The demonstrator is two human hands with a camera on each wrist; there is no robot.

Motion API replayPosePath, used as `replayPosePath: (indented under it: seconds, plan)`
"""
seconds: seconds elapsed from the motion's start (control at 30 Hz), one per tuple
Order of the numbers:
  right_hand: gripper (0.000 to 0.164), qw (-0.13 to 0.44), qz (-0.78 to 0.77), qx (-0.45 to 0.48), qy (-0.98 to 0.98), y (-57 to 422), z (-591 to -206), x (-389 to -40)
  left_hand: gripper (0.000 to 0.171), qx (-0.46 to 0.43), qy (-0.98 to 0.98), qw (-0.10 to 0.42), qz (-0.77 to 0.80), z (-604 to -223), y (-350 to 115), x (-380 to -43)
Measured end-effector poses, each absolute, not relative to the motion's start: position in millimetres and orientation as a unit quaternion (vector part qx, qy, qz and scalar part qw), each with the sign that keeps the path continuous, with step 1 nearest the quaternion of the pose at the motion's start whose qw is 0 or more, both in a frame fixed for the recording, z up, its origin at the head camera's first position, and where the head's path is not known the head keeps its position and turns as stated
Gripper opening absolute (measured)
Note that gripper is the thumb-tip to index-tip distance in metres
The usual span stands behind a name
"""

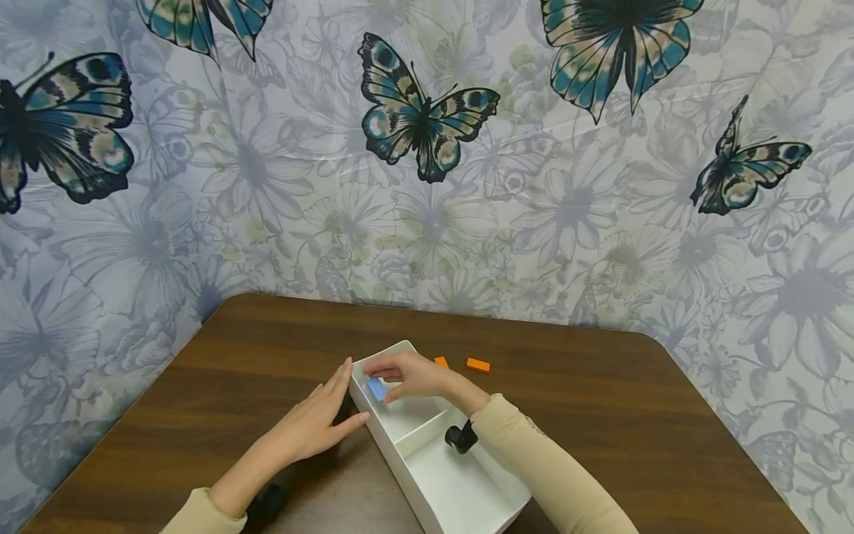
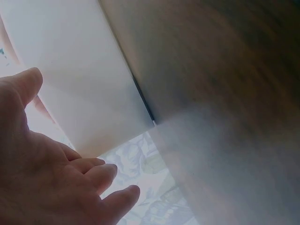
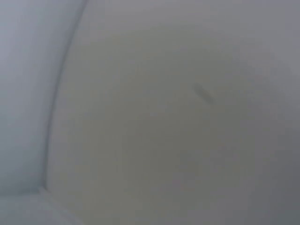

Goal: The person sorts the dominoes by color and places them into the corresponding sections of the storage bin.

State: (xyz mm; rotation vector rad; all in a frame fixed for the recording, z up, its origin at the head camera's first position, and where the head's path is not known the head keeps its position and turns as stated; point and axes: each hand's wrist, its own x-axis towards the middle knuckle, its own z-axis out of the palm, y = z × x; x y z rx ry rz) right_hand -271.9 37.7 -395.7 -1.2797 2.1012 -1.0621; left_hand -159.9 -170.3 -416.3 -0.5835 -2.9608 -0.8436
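- Shown on a dark wood table (image 1: 600, 415): white divided box (image 1: 467, 489), slanting, long axis from far L to near R.
- Beside box's L wall: left hand (image 1: 310, 423), grasping nothing, fingers extended, thumb apart, fingertips appearing to touch nr the far corner. Prob. placed there to steady the box.
- Over the far comp't (image 1: 411, 417): right hand (image 1: 416, 374), reaching in from the R, fingers and thumb either side of a blue block (image 1: 376, 390). Can't tell if pinching or released; too small in head view, only blurred pale surfaces in R wrist view.
- Inside far comp't, nr its L wall: same blue block, visible part approx. in line w/ box's long side, one end pointing far L, other near R.
- Across the box: divider (image 1: 422, 432), prob. meant to keep contents apart.
- On the table, beyond box's R side: two orange blocks (image 1: 478, 365), one partly hidden, other lying w/ long axis approx. L–R.
- Behind: floral backdrop (image 1: 280, 245) w/ large teal butterflies (image 1: 422, 122).
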Motion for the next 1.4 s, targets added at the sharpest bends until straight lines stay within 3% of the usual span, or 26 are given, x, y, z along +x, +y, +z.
replayPosePath:
  seconds: [0.43, 0.77, 1.4]
  plan:
    - [0.051, 0.198, -0.338, -0.462, 0.795, 30.4, -404.9, -266.8, 0.095, -0.173, -0.948, -0.003, -0.266, -415.7, -169.7, -158.9]
    - [0.042, 0.121, -0.219, -0.485, 0.838, 27.6, -414.4, -264.1, 0.096, -0.179, -0.946, 0.006, -0.271, -415.2, -169.7, -158.9]
    - [0.043, 0.132, -0.262, -0.458, 0.839, 27.3, -417.2, -260.7, 0.095, -0.183, -0.945, 0.005, -0.273, -414.6, -169.3, -158.6]
